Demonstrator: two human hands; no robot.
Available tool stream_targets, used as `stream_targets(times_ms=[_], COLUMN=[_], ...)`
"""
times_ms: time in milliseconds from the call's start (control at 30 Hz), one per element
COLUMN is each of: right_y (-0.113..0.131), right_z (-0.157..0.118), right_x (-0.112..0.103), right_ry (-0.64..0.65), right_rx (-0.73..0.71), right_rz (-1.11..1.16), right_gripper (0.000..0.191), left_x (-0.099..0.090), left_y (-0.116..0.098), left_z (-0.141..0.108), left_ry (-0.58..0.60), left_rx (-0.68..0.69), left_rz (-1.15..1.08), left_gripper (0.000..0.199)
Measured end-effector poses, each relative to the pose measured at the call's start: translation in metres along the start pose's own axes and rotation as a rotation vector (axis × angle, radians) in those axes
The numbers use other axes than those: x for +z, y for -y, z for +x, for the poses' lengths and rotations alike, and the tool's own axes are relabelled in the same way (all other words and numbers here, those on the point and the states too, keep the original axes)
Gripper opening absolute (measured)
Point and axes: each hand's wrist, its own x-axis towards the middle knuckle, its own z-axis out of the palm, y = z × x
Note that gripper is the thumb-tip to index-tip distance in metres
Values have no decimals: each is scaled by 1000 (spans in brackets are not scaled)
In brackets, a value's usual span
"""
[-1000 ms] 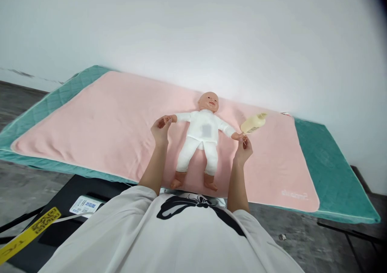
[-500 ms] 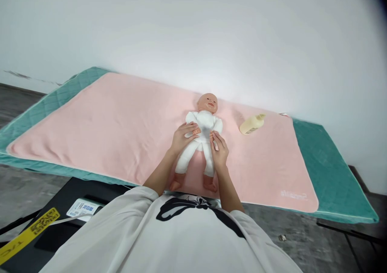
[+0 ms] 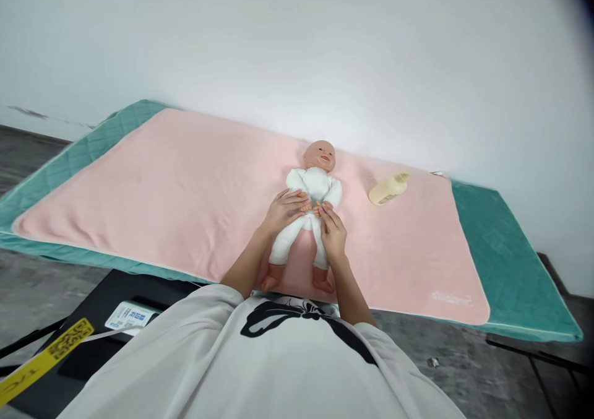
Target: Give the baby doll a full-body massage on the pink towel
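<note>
A baby doll (image 3: 317,185) in white clothing lies on its back on a pink blanket (image 3: 195,177), head toward the wall and bare feet toward me. My left hand (image 3: 282,211) is closed around the doll's hand and forearm on the left side. With its fingers pinched, my right hand (image 3: 333,230) holds the doll's other hand. Both doll hands are close together over its belly. To the right of the doll, a cream-coloured bottle (image 3: 388,190) with a pointed top lies tilted on the blanket.
The blanket covers most of a green quilted mat (image 3: 505,252) on a table against a white wall (image 3: 297,54). At lower left is a black chair-like surface (image 3: 99,311) with a white labelled box (image 3: 129,317) and a yellow strap (image 3: 46,360).
My hands have moved the doll's two hands inward, from its sides to close together over the belly. The bottle has stayed in place.
</note>
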Motion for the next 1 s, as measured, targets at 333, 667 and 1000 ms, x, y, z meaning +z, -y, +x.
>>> stream_targets(times_ms=[333, 667, 1000], right_y=[-10, -67, -124], right_z=[6, 2, -23], right_x=[-21, -39, -25], right_ry=[-220, -592, -622], right_rx=[403, 816, 962], right_rz=[311, 469, 575], right_gripper=[48, 64, 51], left_x=[-8, -29, -43], left_y=[-6, 16, 56], left_z=[-8, -9, -15], left_ry=[-501, -917, -1089], left_rx=[-372, -780, -1308], left_rz=[-394, -771, -1172], left_gripper=[39, 33, 18])
